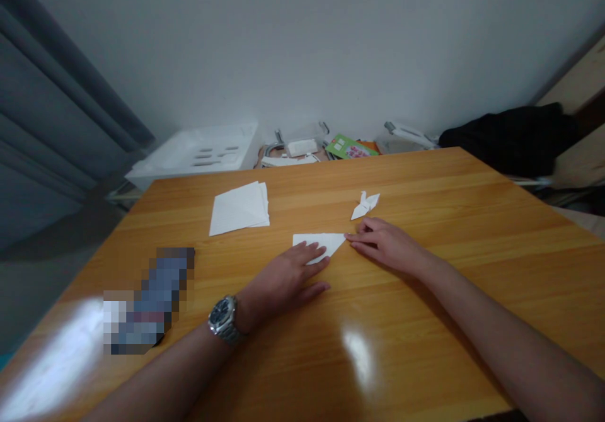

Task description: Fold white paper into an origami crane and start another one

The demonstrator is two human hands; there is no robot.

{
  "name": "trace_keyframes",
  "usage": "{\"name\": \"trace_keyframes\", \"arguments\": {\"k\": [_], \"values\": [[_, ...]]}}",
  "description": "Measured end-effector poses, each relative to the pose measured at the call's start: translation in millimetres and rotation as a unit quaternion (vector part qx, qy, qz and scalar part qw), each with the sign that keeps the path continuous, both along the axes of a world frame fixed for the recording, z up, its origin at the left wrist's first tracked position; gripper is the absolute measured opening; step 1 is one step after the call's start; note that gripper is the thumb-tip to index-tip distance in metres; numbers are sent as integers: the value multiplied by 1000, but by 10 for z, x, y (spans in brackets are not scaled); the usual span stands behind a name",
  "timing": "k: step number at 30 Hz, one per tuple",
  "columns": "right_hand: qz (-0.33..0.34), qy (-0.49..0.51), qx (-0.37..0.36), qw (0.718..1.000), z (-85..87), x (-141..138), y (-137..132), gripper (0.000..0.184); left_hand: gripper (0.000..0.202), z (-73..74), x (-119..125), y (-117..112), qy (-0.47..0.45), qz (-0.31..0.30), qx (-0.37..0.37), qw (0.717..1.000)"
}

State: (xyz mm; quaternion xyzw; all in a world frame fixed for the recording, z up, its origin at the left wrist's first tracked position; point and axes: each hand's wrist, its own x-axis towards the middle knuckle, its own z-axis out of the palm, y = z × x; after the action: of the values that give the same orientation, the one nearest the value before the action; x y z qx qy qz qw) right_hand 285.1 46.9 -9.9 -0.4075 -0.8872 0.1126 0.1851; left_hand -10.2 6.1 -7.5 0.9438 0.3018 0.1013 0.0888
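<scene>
A white sheet folded into a triangle (326, 242) lies on the wooden table (425, 321). My left hand (286, 277), with a steel watch on the wrist, lies flat on the sheet's left part, fingers stretched out. My right hand (385, 243) rests fingers-down at the triangle's right tip, pressing it to the table. Just beyond my right hand sits a small folded paper crane (365, 205), untouched.
A stack of white paper sheets (240, 208) lies at the table's far left. A blurred-out object (146, 301) sits near the left front. Behind the table are a white tray (198, 150), clutter, a green booklet (352, 148) and a black cloth (513, 137).
</scene>
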Motion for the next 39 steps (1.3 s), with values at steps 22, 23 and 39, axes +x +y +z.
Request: {"name": "trace_keyframes", "arguments": {"k": [22, 23, 39], "values": [[73, 2, 0, 997, 28, -36, -66, 28, 51, -2, 58, 17, 3, 79, 47, 996], [82, 3, -3, 997, 32, -44, -77, 28, 53, 1, 59, 17, 9, 87, 49, 995], [96, 58, -8, 994, -35, -142, -95, 28, 40, -93, 38, 46, -16, 89, 24, 996]]}}
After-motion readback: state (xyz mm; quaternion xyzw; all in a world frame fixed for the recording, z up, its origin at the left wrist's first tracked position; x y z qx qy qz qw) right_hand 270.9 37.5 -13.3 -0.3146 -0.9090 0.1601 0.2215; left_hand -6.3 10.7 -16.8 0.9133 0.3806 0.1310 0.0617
